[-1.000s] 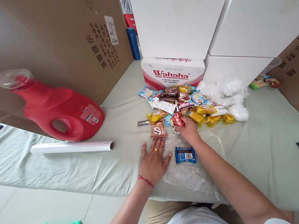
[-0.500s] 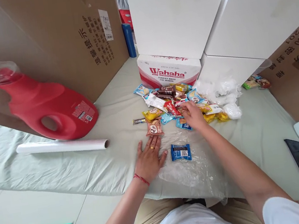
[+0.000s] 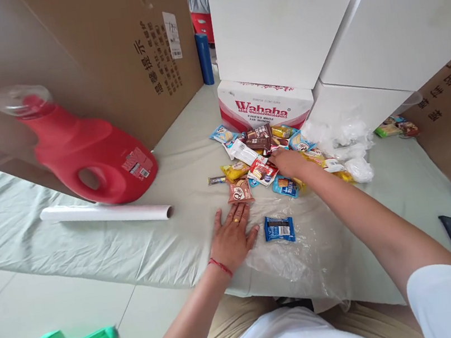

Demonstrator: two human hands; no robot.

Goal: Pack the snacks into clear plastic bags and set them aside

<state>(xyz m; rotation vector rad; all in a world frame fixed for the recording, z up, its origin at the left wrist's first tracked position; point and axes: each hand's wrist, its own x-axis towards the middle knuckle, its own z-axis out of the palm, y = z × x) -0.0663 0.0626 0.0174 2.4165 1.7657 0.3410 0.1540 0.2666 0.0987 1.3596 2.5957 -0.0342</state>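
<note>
Plastic film (image 3: 294,263), clear and wrinkled, lies nearest the person's body on the cloth (image 3: 185,166). Blue packet (image 3: 279,229) rests on the film, lying as it did half a second earlier.

Left hand (image 3: 231,244): position on the cloth unchanged from the earlier frame. Palm faces down, fingers are spread and the thumb stands apart, near the film and the blue packet. Fingertips are at the lower edge of the brown packet (image 3: 239,190); contact cannot be confirmed. Nothing is held.

Red packet (image 3: 263,170): now lies flatter, with more of its printed face exposed; half a second earlier it was tilted beside the right fingers. Light-blue packet (image 3: 285,186), then partly screened by the hand, now shows more fully below the wrist.

Right hand (image 3: 290,164): has moved further into the pile of snack packets (image 3: 259,142). Fingers are bent downward, with the tips partly hidden at the pile's middle, just above the red packet. Whether they pinch a packet cannot be told.

Crumpled clear bags (image 3: 344,143) adjoin the pile at the right. Wahaha carton (image 3: 267,105) stands directly behind the pile, with white boxes (image 3: 278,28) above and beside it.
</note>
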